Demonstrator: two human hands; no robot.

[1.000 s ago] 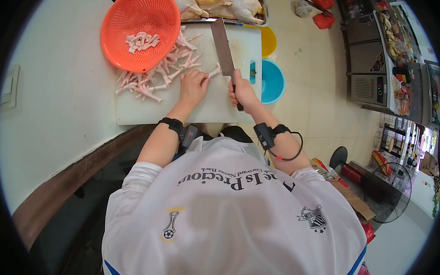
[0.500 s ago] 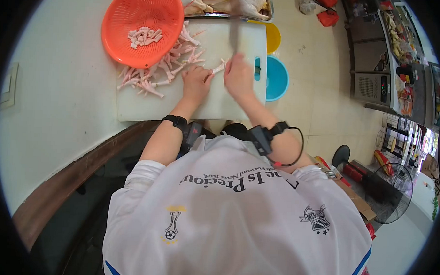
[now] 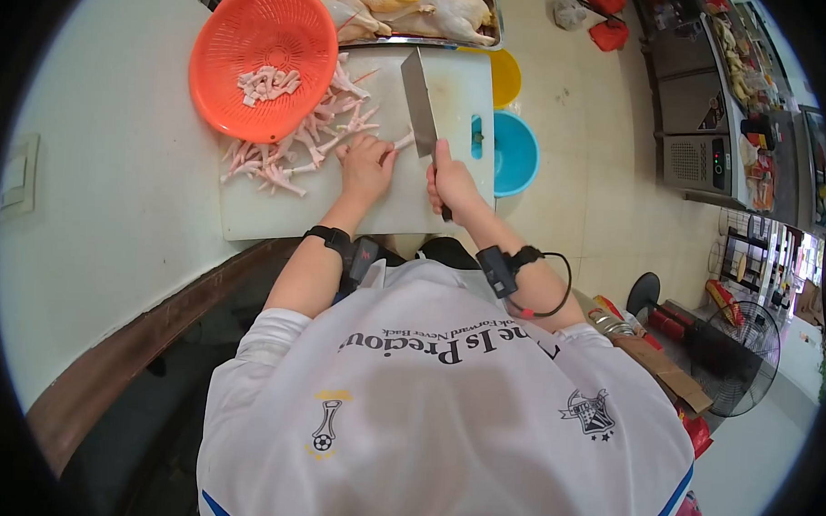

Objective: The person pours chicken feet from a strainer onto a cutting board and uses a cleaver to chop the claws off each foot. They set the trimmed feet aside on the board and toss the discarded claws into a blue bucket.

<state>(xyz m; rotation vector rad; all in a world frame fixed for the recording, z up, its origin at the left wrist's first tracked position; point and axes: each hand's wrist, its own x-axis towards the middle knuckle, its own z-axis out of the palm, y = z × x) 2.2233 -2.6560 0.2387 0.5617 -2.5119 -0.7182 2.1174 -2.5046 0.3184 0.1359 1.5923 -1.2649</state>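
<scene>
My left hand (image 3: 367, 168) is closed on a pale chicken foot (image 3: 404, 141) on the white cutting board (image 3: 406, 199); its shank sticks out to the right. Wrapped round the black handle of a cleaver (image 3: 418, 102), my right hand (image 3: 456, 185) is at the board's right side. The broad blade points away from me, its lower part close to the shank's end. A heap of chicken feet (image 3: 275, 169) lies left of my left hand. Above part of it sits an orange colander (image 3: 257, 25) with short cut pieces (image 3: 268, 86) inside.
Whole plucked birds (image 3: 440, 18) lie in a metal tray beyond the board. A yellow basin (image 3: 503, 77) and a blue basin (image 3: 517, 152) are off its right edge. The wall (image 3: 108, 138) borders the left; a fan (image 3: 737, 356) stands at the far right.
The cleaver, blurred and upright before, now shows sharply with its blade tilted left. My right hand has come down toward me. My left hand stays on the chicken foot.
</scene>
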